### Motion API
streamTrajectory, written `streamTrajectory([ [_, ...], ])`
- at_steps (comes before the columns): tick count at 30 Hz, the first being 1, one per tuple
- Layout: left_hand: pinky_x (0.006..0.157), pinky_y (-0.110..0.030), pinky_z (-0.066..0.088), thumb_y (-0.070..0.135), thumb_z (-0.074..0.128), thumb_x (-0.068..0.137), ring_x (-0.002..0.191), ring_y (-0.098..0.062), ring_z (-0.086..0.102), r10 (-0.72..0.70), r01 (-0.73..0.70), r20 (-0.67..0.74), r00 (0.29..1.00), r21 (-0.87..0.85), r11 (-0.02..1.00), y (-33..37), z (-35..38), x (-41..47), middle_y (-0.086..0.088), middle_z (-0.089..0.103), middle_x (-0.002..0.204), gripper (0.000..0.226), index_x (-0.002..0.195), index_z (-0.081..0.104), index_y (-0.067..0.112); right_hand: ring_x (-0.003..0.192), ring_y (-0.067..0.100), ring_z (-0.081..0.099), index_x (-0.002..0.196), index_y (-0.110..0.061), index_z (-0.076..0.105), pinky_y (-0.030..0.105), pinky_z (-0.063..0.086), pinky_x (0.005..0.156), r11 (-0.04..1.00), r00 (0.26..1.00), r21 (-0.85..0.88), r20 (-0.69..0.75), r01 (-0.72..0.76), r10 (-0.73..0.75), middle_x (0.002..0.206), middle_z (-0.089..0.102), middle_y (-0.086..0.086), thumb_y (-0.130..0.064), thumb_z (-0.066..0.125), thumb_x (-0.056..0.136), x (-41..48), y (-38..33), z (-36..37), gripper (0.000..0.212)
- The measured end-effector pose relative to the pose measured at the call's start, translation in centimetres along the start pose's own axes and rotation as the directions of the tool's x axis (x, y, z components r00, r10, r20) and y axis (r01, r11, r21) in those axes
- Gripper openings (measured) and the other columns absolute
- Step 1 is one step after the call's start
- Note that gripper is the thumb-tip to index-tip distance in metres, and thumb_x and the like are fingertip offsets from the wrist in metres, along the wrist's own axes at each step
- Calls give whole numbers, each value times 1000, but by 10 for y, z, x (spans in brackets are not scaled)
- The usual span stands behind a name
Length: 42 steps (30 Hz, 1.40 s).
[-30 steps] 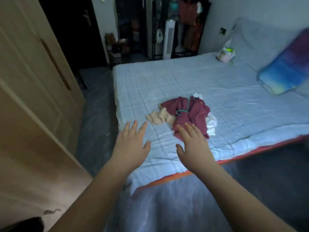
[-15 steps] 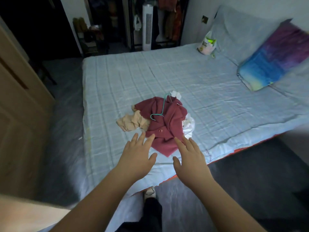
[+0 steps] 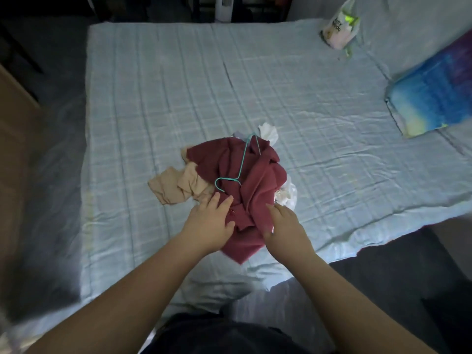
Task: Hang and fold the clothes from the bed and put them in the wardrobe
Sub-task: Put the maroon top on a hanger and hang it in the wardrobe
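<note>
Both hands have advanced onto the maroon garment (image 3: pixel 255 180) heaped on the bed (image 3: pixel 153 98): our left hand (image 3: pixel 209 222) rests flat, fingers straight, our right hand (image 3: pixel 287 227) touches a fold, grip indeterminate, and we risk snagging the teal hanger (image 3: pixel 229 180) when lifting

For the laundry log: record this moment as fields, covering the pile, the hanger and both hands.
surface: bed with a pale blue checked sheet
pile: maroon garment on top, beige garment to its left, white garment peeking out on its right
hanger: teal hanger lying across the maroon garment
left grip: fingers straight, touching the maroon garment
right grip: on the garment's right edge; hold unclear
stage: nothing hung or folded yet
</note>
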<state>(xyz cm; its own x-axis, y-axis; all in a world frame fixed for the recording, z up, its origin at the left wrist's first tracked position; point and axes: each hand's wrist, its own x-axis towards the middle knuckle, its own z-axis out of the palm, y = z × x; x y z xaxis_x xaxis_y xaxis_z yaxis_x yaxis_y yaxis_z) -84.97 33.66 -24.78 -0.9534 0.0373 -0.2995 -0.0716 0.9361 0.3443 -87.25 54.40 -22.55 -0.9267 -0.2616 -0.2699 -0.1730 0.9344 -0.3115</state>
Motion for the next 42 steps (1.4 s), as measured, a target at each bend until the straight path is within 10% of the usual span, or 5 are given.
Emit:
streamTrajectory([
  [15, 102, -46, 44, 38, 51, 95, 122, -34, 54, -390, 444, 215, 895, -386, 808, 18, 68, 140, -15, 56, 133, 54, 144, 40, 19, 129, 32, 47, 140, -11, 49, 44, 37, 110, 988, 962, 93, 230, 126, -144, 138, 54, 12, -31, 42, 77, 173, 89, 47, 67],
  [25, 83, -20, 34, 28, 58, 98, 111, -22, 61, -702, 711, 381, 602, -655, 254, 39, 148, 219, -6, 69, 108, 37, 127, 55, 6, 132, 31, 43, 136, -11, 56, 41, 32, 116, 845, 796, 133, 286, 518, -533, 139, 53, 12, -14, 56, 86, 313, 128, 72, 50],
  [34, 75, -43, 59, 46, 66, 87, 80, -28, 68, -722, 697, 474, 504, -717, 15, 63, 177, 253, -5, 67, 86, 37, 107, 63, 14, 131, 26, 44, 135, -24, 55, 46, 43, 100, 690, 658, -75, 392, 720, -643, 141, 52, 3, -24, 64, 81, 364, 138, 97, 55],
  [38, 48, -18, 43, 30, 67, 90, 52, -9, 55, -619, 587, 590, 518, -772, -245, 74, 170, 257, -2, 65, 81, 30, 117, 58, 19, 116, 27, 49, 137, -29, 52, 45, 46, 89, 676, 663, -102, 347, 730, -663, 133, 53, 0, -24, 63, 81, 359, 151, 99, 57],
  [42, 73, -27, 57, 27, 61, 90, 84, -19, 67, -705, 513, 412, 578, -855, -79, 86, 163, 254, -4, 71, 97, 26, 115, 58, 19, 110, 29, 49, 139, -26, 49, 48, 48, 88, 731, 701, -32, 317, 681, -639, 126, 53, 3, -22, 62, 82, 344, 161, 91, 59],
])
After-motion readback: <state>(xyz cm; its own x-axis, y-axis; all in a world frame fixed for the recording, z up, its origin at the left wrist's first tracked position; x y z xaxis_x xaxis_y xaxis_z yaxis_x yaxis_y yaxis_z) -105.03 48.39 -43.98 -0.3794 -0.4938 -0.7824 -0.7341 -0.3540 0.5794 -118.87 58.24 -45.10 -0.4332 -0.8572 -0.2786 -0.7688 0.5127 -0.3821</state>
